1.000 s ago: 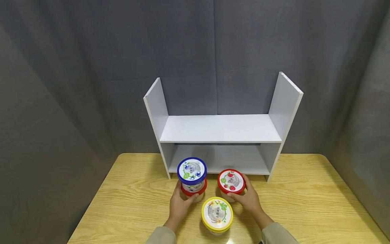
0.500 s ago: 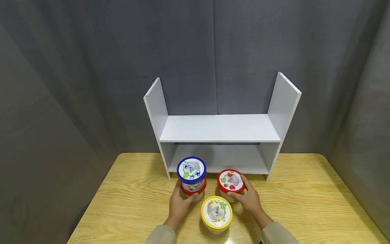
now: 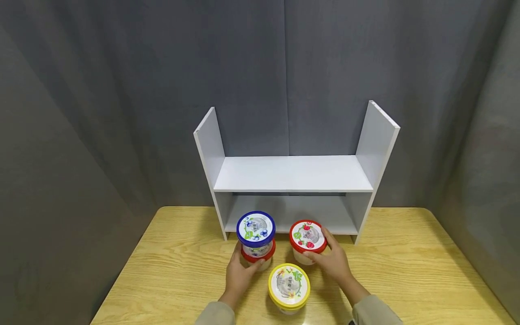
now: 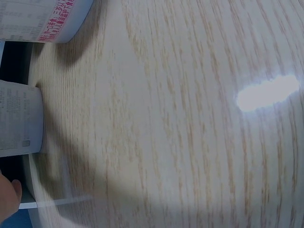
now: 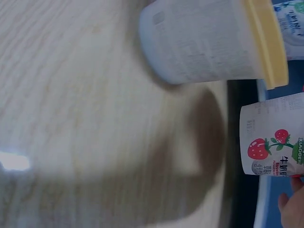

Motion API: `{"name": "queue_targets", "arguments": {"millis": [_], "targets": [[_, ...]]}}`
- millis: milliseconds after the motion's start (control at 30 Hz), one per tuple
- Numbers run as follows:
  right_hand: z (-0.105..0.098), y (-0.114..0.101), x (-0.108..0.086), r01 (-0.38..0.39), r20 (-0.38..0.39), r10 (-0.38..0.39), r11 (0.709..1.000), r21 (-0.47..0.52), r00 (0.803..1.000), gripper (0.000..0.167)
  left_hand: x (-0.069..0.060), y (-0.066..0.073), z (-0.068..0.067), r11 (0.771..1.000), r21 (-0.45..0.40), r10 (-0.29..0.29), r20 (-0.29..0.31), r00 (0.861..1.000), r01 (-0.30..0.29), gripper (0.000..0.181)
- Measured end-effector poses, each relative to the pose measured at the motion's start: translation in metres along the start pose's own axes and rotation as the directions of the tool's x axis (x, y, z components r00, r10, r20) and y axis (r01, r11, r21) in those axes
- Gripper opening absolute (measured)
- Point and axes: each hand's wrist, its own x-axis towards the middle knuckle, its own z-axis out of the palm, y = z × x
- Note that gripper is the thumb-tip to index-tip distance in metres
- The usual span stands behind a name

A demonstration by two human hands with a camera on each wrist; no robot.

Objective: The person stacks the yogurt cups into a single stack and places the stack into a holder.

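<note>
One pair stacked, two apart

At the left, the blue-lidded cup (image 3: pixel 256 228) is sitting on top of the lower red-lidded cup (image 3: pixel 268 256), so that pairing appears done; the left hand (image 3: pixel 239 272) is gripping the lower one between thumb and fingers. Blueberries are showing on the top label, its small characters blurring beyond sure reading

In the middle, nearest the front, the yellow-lidded cup (image 3: pixel 289 286) is standing alone on the surface (image 3: pixel 170 271), untouched and unstacked. In the left wrist view its side is carrying red Chinese print, with "三岁以" legible and the rest running out of sight

Further right, the right red-lidded cup (image 3: pixel 308 237) is also remaining unpaired, seemingly sitting just clear of the surface, while the right hand (image 3: pixel 334 262) is pinching it with thumb and fingers. Strawberries are decorating its side, "牛奶" is reading clearly, and a green badge seems to be starting with "XIAO", the full brand staying uncertain. Behind all four, the white shelf unit (image 3: pixel 292 174) is standing
</note>
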Motion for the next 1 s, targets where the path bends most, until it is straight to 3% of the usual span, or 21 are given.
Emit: {"name": "queue_targets", "arguments": {"millis": [500, 1000], "targets": [[-0.007, -0.04, 0.003, 0.075, 0.052, -0.076, 0.997, 0.028, 0.996, 0.089, 0.0, -0.002, 0.0, 1.0, 0.004, 0.004, -0.013, 1.0, -0.004, 0.087], [-0.018, -0.076, 0.003, 0.083, 0.09, -0.086, 0.996, 0.036, 0.992, 0.086, 0.0, 0.0, -0.001, 0.999, 0.013, 0.032, -0.013, 0.999, -0.032, 0.085]]}}
